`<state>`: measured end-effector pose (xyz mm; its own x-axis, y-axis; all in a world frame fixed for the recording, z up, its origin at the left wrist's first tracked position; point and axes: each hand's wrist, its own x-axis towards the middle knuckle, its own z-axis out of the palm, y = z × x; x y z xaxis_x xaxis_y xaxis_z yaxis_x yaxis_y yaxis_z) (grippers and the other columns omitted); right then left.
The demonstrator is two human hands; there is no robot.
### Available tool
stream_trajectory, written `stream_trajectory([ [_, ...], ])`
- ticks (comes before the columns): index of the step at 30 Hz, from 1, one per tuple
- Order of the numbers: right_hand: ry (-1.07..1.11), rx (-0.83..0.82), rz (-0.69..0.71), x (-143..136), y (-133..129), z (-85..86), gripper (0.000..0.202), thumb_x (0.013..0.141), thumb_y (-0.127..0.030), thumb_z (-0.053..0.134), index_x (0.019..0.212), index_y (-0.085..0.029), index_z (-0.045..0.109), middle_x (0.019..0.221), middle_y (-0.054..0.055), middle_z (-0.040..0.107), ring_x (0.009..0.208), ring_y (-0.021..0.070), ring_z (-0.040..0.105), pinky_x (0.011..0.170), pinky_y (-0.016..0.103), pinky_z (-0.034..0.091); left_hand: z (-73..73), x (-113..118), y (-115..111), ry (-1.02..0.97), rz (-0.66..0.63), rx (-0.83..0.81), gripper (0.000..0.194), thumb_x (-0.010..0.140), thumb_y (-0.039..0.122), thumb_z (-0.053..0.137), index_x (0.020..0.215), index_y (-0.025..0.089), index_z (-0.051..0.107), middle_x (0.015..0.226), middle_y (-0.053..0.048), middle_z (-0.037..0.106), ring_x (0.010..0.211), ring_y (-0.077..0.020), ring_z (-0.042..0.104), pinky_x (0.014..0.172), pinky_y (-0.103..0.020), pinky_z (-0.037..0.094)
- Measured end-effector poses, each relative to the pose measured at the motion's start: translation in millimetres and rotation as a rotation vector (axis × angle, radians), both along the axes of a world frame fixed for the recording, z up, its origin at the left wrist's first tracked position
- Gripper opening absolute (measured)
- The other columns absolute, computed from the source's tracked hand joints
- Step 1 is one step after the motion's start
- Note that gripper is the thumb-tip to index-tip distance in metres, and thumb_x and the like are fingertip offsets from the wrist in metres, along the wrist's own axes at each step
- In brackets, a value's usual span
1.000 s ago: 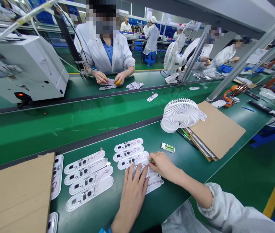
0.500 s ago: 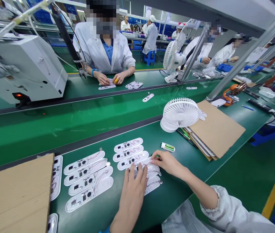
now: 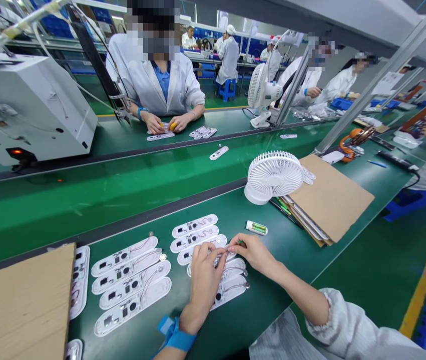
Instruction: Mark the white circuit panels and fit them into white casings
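Pinching a tiny, indistinct piece [image 3: 227,250], left hand [image 3: 204,274] and right hand [image 3: 255,254] meet over smooth, oblong white plastic casings [image 3: 234,287].

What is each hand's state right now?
Left hand: pinched closed; anything held is too small to tell.
Right hand: pinched closed; anything held is unclear.

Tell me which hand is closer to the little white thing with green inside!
Right. The right hand is just below the white thing in the picture; the left hand is farther off, lower left.

The casings [image 3: 148,299] are white with black parts [image 3: 133,306], the tabletop [image 3: 303,255] green, the wristband [image 3: 183,337] blue.
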<state>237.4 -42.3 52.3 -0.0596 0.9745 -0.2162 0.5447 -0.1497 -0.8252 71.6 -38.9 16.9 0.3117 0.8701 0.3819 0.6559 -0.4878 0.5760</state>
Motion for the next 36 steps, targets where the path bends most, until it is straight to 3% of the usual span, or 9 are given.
stream_trajectory([
  [5, -0.083, 0.083, 0.036, -0.8, 4.9, -10.8, 0.010, 0.084, -0.014, 0.065, 0.078, -0.020, 0.069, 0.080, 0.002, 0.062, 0.082, 0.0194, 0.059, 0.075, 0.031, 0.043, 2.1, -3.6, 0.4, -0.012, -0.014, -0.022, 0.013, 0.089, 0.021, 0.057, 0.085, 0.021, 0.069, 0.084, -0.003, 0.060, 0.081, -0.0206, 0.053, 0.069, -0.031, 0.049],
  [9, -0.112, 0.124, 0.068, -2.8, 6.7, -15.3, 0.009, 0.086, -0.015, 0.063, 0.081, -0.021, 0.068, 0.081, 0.001, 0.057, 0.080, 0.0184, 0.058, 0.075, 0.031, 0.045, 4.1, -3.9, -0.8, -0.002, -0.012, -0.024, 0.019, 0.092, 0.022, 0.050, 0.086, 0.021, 0.067, 0.086, -0.005, 0.058, 0.083, -0.0216, 0.052, 0.070, -0.033, 0.049],
  [16, -0.191, 0.223, -0.022, 5.9, 0.3, 5.7, 0.028, 0.101, -0.024, 0.030, 0.099, -0.019, 0.058, 0.100, 0.009, 0.052, 0.099, 0.0246, 0.047, 0.092, 0.042, 0.039, 5.5, -3.7, -3.6, 0.077, 0.030, 0.073, 0.017, 0.088, 0.016, 0.051, 0.083, 0.019, 0.068, 0.094, -0.009, 0.054, 0.085, -0.0237, 0.048, 0.072, -0.036, 0.047],
  [19, -0.209, 0.192, 0.013, 12.9, -3.1, 18.9, 0.028, 0.101, -0.032, 0.034, 0.094, -0.021, 0.059, 0.090, 0.007, 0.052, 0.093, 0.0261, 0.047, 0.086, 0.043, 0.039, 8.2, -5.4, -3.4, 0.111, 0.015, 0.095, 0.017, 0.088, 0.016, 0.052, 0.083, 0.018, 0.068, 0.094, -0.009, 0.054, 0.084, -0.0235, 0.046, 0.070, -0.035, 0.046],
  [23, -0.146, 0.112, 0.061, 13.7, -6.0, 26.1, 0.030, 0.102, -0.036, 0.032, 0.086, -0.023, 0.055, 0.072, 0.000, 0.055, 0.071, 0.0202, 0.052, 0.069, 0.034, 0.041, 10.8, -7.8, -2.8, 0.146, 0.010, 0.130, 0.017, 0.087, 0.015, 0.054, 0.082, 0.019, 0.070, 0.095, -0.010, 0.054, 0.084, -0.0238, 0.046, 0.070, -0.035, 0.045],
  [29, 0.007, 0.068, 0.048, -2.7, -9.4, 12.0, 0.017, 0.099, -0.027, 0.039, 0.087, -0.022, 0.051, 0.071, -0.002, 0.060, 0.058, 0.0136, 0.054, 0.055, 0.025, 0.042, 9.7, -9.1, -1.9, 0.159, 0.017, 0.163, 0.020, 0.089, 0.018, 0.054, 0.081, 0.021, 0.072, 0.094, -0.009, 0.056, 0.082, -0.0230, 0.047, 0.068, -0.034, 0.046],
  [36, 0.013, 0.191, -0.010, -8.6, -9.8, -5.0, 0.012, 0.091, -0.019, 0.055, 0.080, -0.021, 0.057, 0.082, 0.002, 0.063, 0.077, 0.0175, 0.059, 0.071, 0.029, 0.046, 6.9, -10.3, -1.6, 0.126, 0.015, 0.153, 0.023, 0.091, 0.021, 0.052, 0.079, 0.021, 0.072, 0.093, -0.009, 0.057, 0.083, -0.0237, 0.049, 0.069, -0.035, 0.047],
])
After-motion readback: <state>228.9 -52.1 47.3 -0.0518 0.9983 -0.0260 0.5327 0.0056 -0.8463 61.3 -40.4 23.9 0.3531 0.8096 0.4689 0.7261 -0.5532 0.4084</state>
